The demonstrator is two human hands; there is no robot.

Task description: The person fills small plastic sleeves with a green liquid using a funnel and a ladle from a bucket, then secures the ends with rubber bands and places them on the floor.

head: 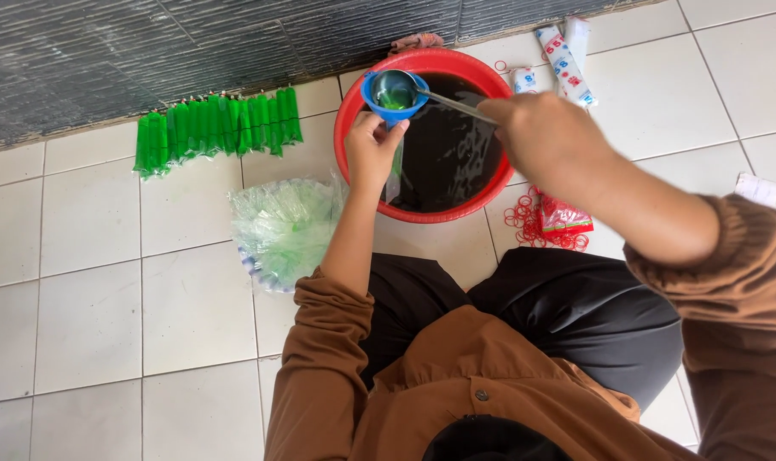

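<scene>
The brown sleeves [456,376] are closest. The left hand [372,149] pinches a blue funnel [394,96] and a thin clear bag [394,175] under it, over the red tub [354,119] of dark liquid. The right hand [546,137] is closed on a metal ladle [443,101] tipped into the funnel. The bag looks soft and slippery, so it is best held at its neck. Green filled bags [217,128] lie by the wall.

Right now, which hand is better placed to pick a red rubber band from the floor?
The right hand, probably. The red rubber bands lie on the tiles just below it, though it holds the ladle. The left hand holds the blue funnel on the basin's far side.
</scene>
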